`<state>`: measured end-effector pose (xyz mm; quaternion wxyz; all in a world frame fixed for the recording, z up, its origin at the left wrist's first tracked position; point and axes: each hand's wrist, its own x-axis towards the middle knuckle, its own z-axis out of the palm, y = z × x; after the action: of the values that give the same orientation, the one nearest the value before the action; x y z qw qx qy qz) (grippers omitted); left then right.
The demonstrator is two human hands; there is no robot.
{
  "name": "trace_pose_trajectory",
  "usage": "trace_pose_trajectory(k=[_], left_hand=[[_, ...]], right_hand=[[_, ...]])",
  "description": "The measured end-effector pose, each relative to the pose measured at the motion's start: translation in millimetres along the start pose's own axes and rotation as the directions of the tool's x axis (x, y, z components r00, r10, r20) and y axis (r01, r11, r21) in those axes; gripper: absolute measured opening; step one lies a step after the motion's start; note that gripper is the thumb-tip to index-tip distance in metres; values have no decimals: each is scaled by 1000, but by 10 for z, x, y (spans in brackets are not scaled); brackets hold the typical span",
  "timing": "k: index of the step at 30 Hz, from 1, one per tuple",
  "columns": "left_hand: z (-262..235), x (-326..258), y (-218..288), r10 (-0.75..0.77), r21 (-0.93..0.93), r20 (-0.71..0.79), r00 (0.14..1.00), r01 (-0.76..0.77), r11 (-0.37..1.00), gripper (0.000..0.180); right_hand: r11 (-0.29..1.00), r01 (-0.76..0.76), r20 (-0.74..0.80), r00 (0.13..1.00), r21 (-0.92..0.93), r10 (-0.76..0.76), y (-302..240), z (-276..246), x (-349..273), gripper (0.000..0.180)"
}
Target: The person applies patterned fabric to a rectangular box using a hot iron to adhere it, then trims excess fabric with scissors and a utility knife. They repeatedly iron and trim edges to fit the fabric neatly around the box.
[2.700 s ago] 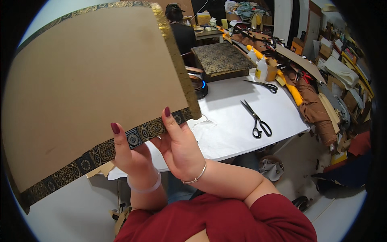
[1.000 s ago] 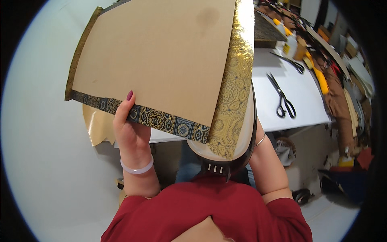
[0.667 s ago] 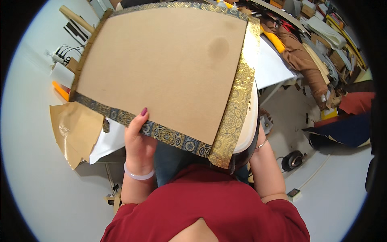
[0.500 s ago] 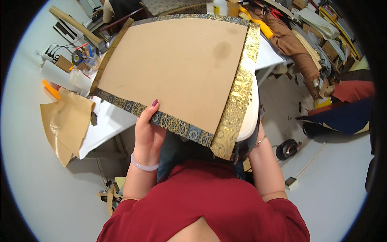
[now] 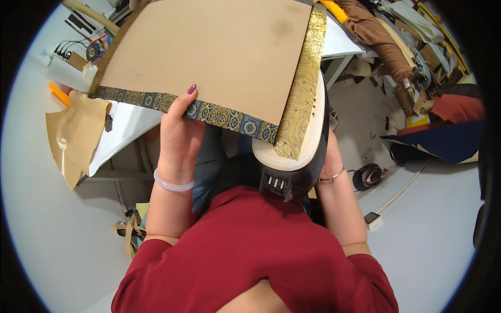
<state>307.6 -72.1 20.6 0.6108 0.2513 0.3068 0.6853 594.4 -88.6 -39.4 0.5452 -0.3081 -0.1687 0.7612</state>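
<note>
Gripping brocade-edged board (image 5: 219,57): left hand (image 5: 180,138); right hand (image 5: 330,156) apparently grasping beneath, mostly hidden.

A white desk (image 5: 128,128) carries a crumpled sheet of tan paper (image 5: 75,133) that overhangs its left edge. An orange tool (image 5: 59,94) lies near that edge. Brown fabric (image 5: 378,39) is heaped beyond the desk's right corner. A round black device (image 5: 368,176) rests on the floor (image 5: 433,224).
</note>
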Motion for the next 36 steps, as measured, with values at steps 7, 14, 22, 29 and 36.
trace_pose_trajectory(k=[7, 14, 22, 29, 36], left_hand=[[-213, -96, 269, 169, 107, 54, 984, -174, 979, 31], [-126, -293, 442, 336, 253, 46, 941, -337, 907, 36], [-43, -420, 473, 403, 381, 65, 913, -396, 836, 40], [-197, -342, 465, 459, 401, 66, 886, -445, 801, 46], [-294, -414, 666, 343, 240, 60, 937, -347, 906, 59]], right_hand=[[992, 123, 8, 992, -31, -123, 156, 97, 18, 63], [935, 208, -119, 961, -289, -250, 208, 241, -52, 58], [891, 282, -102, 936, -355, -337, 78, 301, -118, 51], [840, 373, -27, 909, -395, -416, -137, 274, -126, 67], [970, 240, 31, 970, -33, -239, -172, 18, 249, 77]])
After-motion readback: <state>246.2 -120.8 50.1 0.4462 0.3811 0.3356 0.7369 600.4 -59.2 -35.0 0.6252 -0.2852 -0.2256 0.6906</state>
